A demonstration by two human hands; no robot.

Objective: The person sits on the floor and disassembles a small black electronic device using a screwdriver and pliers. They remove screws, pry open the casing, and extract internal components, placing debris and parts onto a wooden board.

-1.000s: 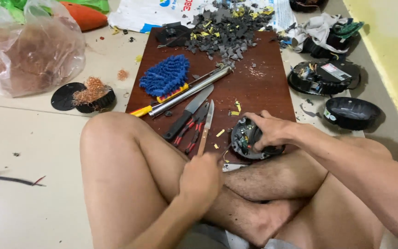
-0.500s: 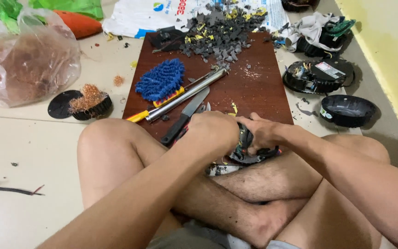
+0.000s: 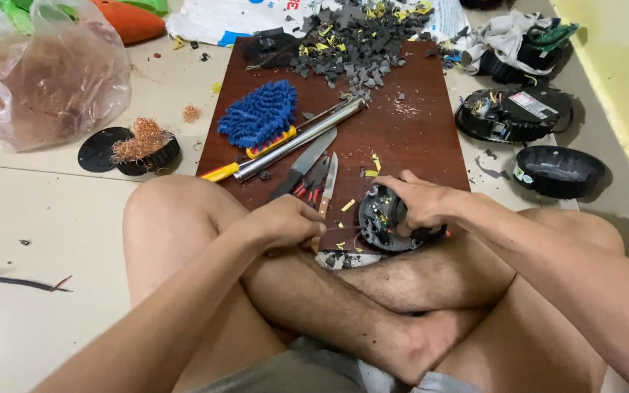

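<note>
My right hand [image 3: 418,206] grips a round black electronic part [image 3: 380,221] with yellow bits inside, tilted on edge at the near end of the dark brown wooden board [image 3: 416,124]. My left hand [image 3: 285,222] is closed, pinching a thin wire [image 3: 343,228] that runs to the round part. Just beyond my left hand lie a knife [image 3: 328,182], red-handled pliers [image 3: 309,186] and a second blade [image 3: 302,164]. I sit cross-legged with my knees on both sides of the board.
A metal tube [image 3: 303,138], a yellow-handled tool [image 3: 221,172] and a blue brush [image 3: 258,113] lie on the board, with a heap of dark broken pieces [image 3: 362,40] at its far end. Black round housings [image 3: 558,169] sit right. A copper-wire bag [image 3: 41,80] and dish [image 3: 147,145] sit left.
My left hand came up from my leg to the round part, then drew back to the left, pinching a thin wire. My right hand stayed on the part, which is now tilted up.
</note>
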